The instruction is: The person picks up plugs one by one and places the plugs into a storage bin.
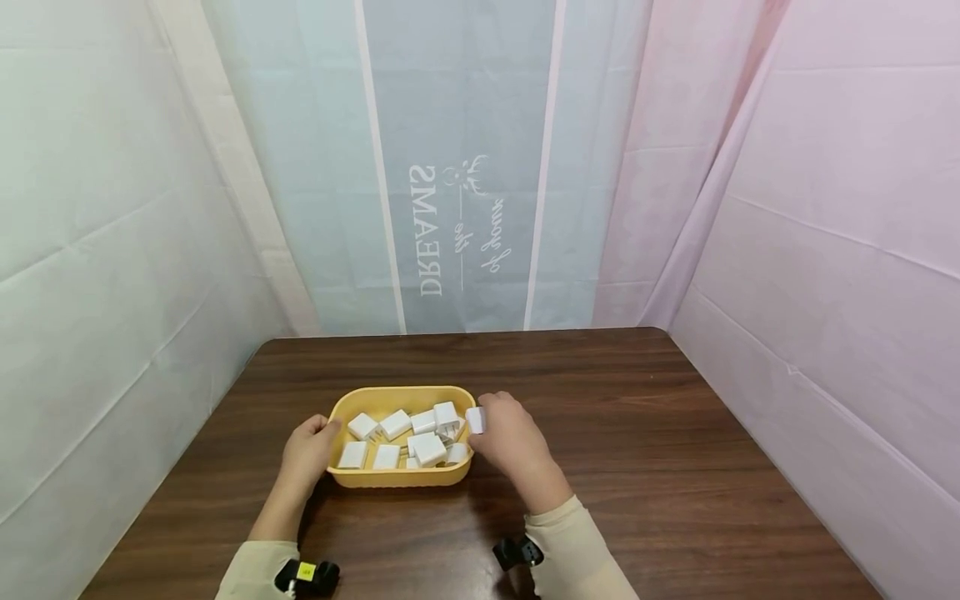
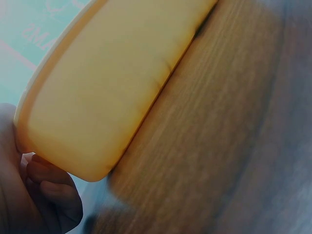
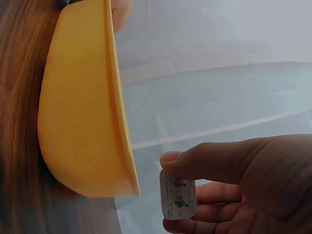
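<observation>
A yellow plastic basket [image 1: 397, 478] stands on the table with several white charger plugs [image 1: 431, 450] lying loose inside, some overlapping at its right end. My left hand [image 1: 306, 454] grips the basket's left end, thumb over the rim; in the left wrist view the curled fingers [image 2: 61, 195] show below the rim. At the right end, my right hand [image 1: 517, 442] pinches one white charger plug [image 1: 476, 420] between thumb and fingers, close by the rim. The right wrist view shows the printed face of this charger plug [image 3: 178, 197], apart from the basket wall [image 3: 80, 112].
The dark wood-grain table [image 1: 637, 467] extends around the basket. Behind it hangs a blue-grey curtain [image 1: 480, 100] with mirrored lettering, and pale cloth walls [image 1: 840, 275] flank both sides. Black wrist cameras [image 1: 307, 577] sit at both sleeves.
</observation>
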Available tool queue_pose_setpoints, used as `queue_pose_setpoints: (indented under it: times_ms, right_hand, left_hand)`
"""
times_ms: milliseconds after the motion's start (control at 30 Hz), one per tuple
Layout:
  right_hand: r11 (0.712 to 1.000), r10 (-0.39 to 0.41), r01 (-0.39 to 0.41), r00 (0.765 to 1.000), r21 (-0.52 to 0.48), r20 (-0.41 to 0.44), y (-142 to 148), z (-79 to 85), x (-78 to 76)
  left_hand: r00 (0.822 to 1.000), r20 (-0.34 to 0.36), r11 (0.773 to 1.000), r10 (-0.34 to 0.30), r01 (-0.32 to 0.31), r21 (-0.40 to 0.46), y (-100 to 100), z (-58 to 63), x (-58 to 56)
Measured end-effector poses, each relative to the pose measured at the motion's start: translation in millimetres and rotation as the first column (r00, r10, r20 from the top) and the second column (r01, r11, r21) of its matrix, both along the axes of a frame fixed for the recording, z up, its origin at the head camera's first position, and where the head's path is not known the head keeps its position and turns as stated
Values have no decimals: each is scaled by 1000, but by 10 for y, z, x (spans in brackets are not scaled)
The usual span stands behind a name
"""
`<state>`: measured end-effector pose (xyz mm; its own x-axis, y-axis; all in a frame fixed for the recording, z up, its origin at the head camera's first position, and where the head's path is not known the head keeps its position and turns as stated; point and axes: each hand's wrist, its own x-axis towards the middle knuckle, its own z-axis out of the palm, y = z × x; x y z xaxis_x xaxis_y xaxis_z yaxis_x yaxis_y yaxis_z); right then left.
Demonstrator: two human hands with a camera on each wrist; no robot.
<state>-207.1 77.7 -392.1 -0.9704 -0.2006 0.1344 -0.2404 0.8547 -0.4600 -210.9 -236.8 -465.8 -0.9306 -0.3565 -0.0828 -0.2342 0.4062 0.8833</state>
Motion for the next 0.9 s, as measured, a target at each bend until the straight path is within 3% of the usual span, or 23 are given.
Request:
queue_pose_setpoints:
  times_ms: [400,900]
  right_hand:
    - [997,40,-40,999,63,8,-169,38,31]
    - [996,80,-78,996,49,-33,-363,7,52]
  left_hand:
    - [1000,-6,1000,4,-4,-16,16,-1,14]
    - [1000,-9,1000,5,-5,-18,-1,-13,-3]
